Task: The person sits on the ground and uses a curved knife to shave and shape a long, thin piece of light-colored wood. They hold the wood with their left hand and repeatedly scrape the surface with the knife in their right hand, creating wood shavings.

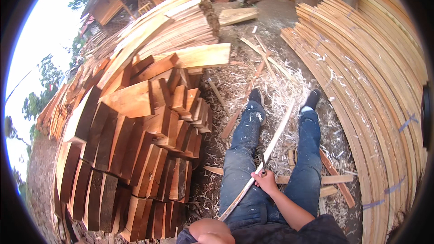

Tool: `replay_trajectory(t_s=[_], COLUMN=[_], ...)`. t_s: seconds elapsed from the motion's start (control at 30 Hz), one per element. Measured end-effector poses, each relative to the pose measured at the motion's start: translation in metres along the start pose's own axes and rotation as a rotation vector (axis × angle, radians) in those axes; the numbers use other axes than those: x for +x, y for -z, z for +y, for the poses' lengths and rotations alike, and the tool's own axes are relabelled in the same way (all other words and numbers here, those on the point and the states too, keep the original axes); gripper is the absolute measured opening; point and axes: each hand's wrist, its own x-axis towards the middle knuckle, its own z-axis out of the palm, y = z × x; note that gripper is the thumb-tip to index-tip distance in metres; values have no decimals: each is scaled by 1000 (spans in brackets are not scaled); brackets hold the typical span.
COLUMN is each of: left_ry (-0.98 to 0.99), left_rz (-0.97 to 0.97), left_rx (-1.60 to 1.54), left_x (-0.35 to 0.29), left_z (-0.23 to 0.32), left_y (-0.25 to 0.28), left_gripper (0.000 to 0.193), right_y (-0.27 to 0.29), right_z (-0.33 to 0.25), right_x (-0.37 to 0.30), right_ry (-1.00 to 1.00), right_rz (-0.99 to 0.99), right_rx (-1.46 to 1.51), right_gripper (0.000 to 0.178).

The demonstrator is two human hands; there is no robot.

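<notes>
Littered ground [289,97] | right hand [265,180] clamped on tool [262,158] | forearm [290,208] slanting inward (left hand hidden)

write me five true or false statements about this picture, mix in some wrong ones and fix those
1. The right hand is at a long pale strip. True.
2. The left hand grips the strip's far end. False: the left hand is out of view, and the far end lies free of any hand.
3. Wood shavings litter the ground around the shoes. True.
4. The thick stacked blocks are on the right side. False: the thick blocks are on the left; long boards lie on the right.
5. The person wears blue trousers. True.
</notes>
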Motion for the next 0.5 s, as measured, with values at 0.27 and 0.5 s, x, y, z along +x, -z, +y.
replay_trajectory(t_s=[0.27, 0.5], left_ry=[-181, -380], left_rz=[-130, -1375], left_rx=[-1358, -1130], left_x=[-24, -221], left_z=[-10, 47], left_y=[-39, -120], left_gripper=[12, 55], right_y=[-19, -10], right_z=[-11, -32], right_x=[-7, -9], right_ry=[41, 159], right_rz=[3, 16], right_rx=[78, 2], right_gripper=[31, 31])
